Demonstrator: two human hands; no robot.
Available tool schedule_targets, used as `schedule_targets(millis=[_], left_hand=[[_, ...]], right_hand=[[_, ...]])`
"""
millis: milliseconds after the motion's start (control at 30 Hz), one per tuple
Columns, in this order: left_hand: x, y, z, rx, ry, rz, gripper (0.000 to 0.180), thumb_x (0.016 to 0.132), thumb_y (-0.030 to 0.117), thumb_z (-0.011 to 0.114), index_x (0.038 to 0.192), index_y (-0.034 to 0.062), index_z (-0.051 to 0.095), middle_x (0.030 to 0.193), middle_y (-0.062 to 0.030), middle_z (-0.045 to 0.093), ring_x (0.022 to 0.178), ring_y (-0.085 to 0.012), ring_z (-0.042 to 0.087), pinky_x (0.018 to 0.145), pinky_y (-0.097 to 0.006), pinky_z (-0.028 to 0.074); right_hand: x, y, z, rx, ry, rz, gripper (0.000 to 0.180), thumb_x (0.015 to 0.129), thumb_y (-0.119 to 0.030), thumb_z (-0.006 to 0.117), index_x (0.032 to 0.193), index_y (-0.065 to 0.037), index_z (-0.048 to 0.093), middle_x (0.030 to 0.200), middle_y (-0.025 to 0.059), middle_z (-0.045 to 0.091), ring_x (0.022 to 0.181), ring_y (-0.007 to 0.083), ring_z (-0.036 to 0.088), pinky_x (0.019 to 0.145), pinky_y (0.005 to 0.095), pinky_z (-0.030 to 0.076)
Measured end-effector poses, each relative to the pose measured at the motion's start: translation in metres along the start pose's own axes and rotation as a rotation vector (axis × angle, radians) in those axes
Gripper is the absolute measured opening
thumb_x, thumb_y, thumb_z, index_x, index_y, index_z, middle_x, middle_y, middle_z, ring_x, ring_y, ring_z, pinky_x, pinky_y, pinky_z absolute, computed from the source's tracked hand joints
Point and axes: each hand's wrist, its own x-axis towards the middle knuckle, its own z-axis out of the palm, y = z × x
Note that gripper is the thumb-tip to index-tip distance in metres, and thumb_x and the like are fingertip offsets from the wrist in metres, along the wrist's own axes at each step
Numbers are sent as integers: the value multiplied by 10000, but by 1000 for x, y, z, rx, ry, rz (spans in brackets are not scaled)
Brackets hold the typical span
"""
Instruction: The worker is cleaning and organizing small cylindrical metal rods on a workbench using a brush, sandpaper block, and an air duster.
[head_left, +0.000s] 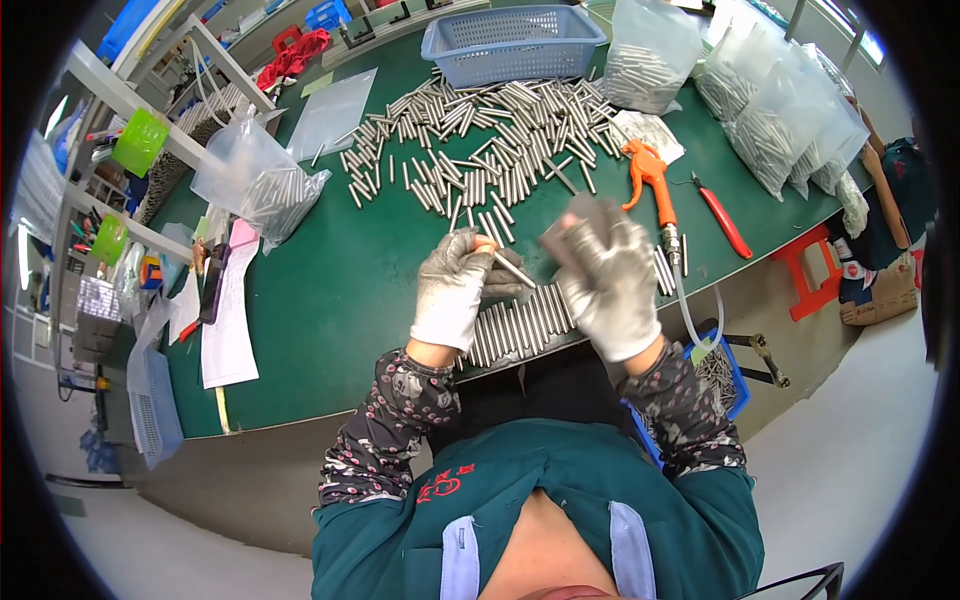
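My left hand [450,292], in a grey-white glove with bare fingertips, is closed on a short steel pin [514,268] that slants down to the right. My right hand [617,300], gloved the same way and somewhat blurred, grips a flat dark grey piece [598,218], whose material I cannot make out. Below both hands, a row of steel pins [515,328] lies side by side along the table's near edge. Beyond them spreads a big loose heap of similar pins [480,130].
A blue basket [512,48] stands behind the heap on the green table [310,330]. Bags of pins [785,125] line the right; another bag [270,190] sits left. An orange air gun [650,185] and red-handled pliers [722,220] lie at right. A blue bin [740,385] holds pins below.
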Motion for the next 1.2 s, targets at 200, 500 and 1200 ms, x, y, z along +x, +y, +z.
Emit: schedule_targets(millis=[200, 500, 1200], left_hand=[[3, 0, 3, 60, 30, 36, 93, 900, 38, 471, 972, -20, 482, 865, -141, 618, 702, -203, 648, 638, -292, 567], [2, 6, 9, -4, 37, 37, 91, 895, 43, 503, 957, -24, 501, 828, -113, 617, 693, -158, 631, 612, -248, 542], [9, -4, 2, 171, 74, 58, 62, 898, 31, 473, 945, -9, 476, 905, -220, 621, 775, -286, 660, 638, -349, 578]], right_hand=[[-11, -6, 4, 120, 10, -146, 539, 709, -214, 626, 1235, -181, 513, 1170, 299, 451, 997, 420, 505, 833, 474, 429], [-3, 6, -5, 20, 79, -89, 494, 754, -246, 581, 1241, -199, 517, 1121, 193, 530, 1034, 419, 487, 824, 485, 419], [-4, -6, -9, 195, 58, -114, 509, 667, -235, 661, 1162, -147, 577, 1205, 266, 450, 999, 407, 502, 868, 473, 421]])
